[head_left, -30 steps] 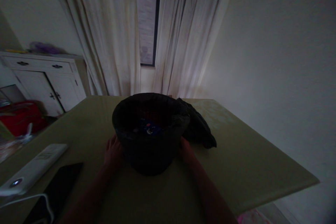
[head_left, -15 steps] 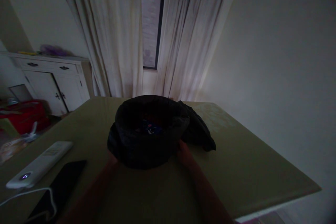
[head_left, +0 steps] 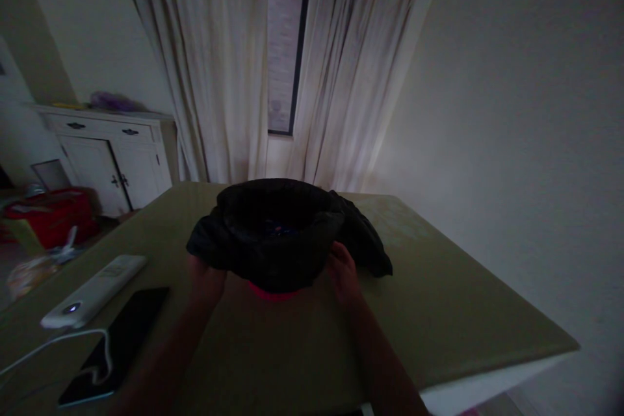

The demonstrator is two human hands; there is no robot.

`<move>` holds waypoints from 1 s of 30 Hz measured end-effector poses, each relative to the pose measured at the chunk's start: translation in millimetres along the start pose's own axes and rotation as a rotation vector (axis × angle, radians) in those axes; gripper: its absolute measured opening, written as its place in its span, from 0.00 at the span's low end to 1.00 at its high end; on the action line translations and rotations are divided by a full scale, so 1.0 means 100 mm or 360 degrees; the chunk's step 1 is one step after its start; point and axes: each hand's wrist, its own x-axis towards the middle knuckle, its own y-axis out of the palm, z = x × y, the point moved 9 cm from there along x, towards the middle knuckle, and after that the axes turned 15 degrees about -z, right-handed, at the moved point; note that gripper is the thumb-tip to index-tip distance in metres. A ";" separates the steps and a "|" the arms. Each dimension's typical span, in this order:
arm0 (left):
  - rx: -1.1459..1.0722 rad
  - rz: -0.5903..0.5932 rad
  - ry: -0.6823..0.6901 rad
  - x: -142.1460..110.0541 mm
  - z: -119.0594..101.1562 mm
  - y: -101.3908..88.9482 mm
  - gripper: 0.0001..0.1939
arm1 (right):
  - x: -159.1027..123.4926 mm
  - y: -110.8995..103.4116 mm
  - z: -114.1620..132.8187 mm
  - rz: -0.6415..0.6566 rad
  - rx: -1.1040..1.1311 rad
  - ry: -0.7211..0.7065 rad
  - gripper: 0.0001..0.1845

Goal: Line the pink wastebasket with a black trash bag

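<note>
A black padded cloth (head_left: 285,263), puffy like a jacket, stands in a ring on the table, with a sleeve-like flap out to each side. Below its front edge shows the curved base of a pinkish-red container (head_left: 273,294). Deep in the dark opening lies something blue with small printed marks (head_left: 279,228), too dim to name. My left hand (head_left: 208,278) is closed on the cloth under the left flap, its fingertips partly hidden. On the right side, my right hand (head_left: 344,268) grips the lower edge of the cloth with bent fingers.
To the left on the green table (head_left: 468,312) lie a white power bank (head_left: 97,290) with a lit display and a black phone (head_left: 119,341), with a white cable (head_left: 63,338) across it. Behind are a white cabinet (head_left: 107,156), a red bag (head_left: 53,214) and curtains (head_left: 219,71).
Both hands have drawn the cloth's lower edge upward, and the pinkish-red base now shows beneath. The left flap has risen and spread out leftward. The head view has shifted slightly.
</note>
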 end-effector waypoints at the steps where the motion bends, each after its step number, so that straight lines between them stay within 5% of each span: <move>1: 0.0083 0.0005 0.0072 -0.03 -0.05 0.00 0.23 | 0.01 -0.02 0.00 -0.0035 0.0090 0.0041 0.21; 6: 0.0261 0.0156 0.0459 -0.03 -0.24 0.05 0.20 | 0.04 -0.04 0.04 -0.0072 0.0350 0.0114 0.25; 11: 0.0271 0.0365 0.0948 0.17 -0.77 0.31 0.08 | -0.08 0.16 0.24 0.0055 0.0158 -0.0149 0.28; 17: 0.0496 0.0481 0.1100 0.29 -1.36 0.58 0.07 | -0.23 0.36 0.66 -0.0031 -0.0156 -0.0533 0.20; 21: 0.0461 0.0642 0.1163 0.27 -1.53 0.73 0.10 | -0.30 0.38 1.01 -0.0263 -0.0311 -0.0854 0.20; 24: 0.0371 0.0625 0.1215 0.27 -1.60 0.73 0.12 | -0.34 0.40 1.11 -0.0212 -0.0318 -0.0902 0.21; 28: 0.0327 0.0578 0.1257 0.28 -1.64 0.70 0.14 | -0.53 0.53 1.12 0.0217 -0.0264 -0.1013 0.44; 30: 0.0328 0.0553 0.1271 0.28 -1.66 0.70 0.13 | -0.61 0.54 1.13 0.0272 -0.0351 -0.1108 0.53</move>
